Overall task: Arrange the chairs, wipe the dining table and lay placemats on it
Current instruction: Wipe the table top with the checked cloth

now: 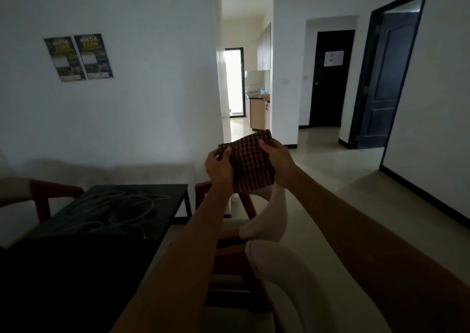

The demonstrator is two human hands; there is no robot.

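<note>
Holding a folded checked cloth (pixel 250 163) up at chest height, left hand (pixel 218 166) and right hand (pixel 278 161) each pinching a side edge. Looks light, soft, floppy; best kept by its edges. Dark table (pixel 122 205) lies below-left of the hands.

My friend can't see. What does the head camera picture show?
Two hands, left and right, hold a folded checkered cloth up in the air. Below are a dark dining table and cushioned wooden chairs in a dim room.
</note>
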